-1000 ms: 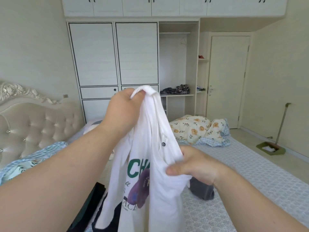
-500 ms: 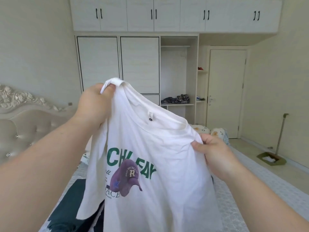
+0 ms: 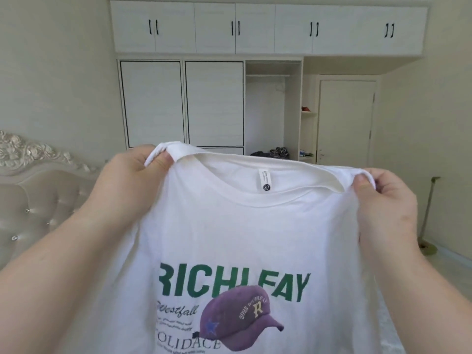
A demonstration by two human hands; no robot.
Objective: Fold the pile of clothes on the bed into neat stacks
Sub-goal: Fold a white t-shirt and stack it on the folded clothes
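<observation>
Shirt (image 3: pixel 250 231) first, since the head view, the only one here, is filled by it: a white T-shirt with green lettering and a purple cap print hangs spread in the air in front of the person, print side facing them, its lower part running out of the bottom of the frame. The left hand (image 3: pixel 127 185) pinches one shoulder beside the collar, cloth bunched between thumb and curled fingers; the right hand (image 3: pixel 385 200) pinches the other shoulder the same way, so each grip is closed on fabric. The collar sags only a little between them, and the neck label (image 3: pixel 265 179) sits roughly midway, which suggests the garment is held fairly square. To do this step well, I would keep both pinches at matching points on the shoulder seams, hold them level, and give a light shake so the body drops straight before laying it flat on the bed. The right hand sits lower than the left, so evening them out should stop a skewed fold. The bed's surface is hidden behind the shirt; only its padded headboard (image 3: pixel 38 200) shows at left. Behind stands a white wardrobe (image 3: pixel 214 103) with clothes on an open shelf.
</observation>
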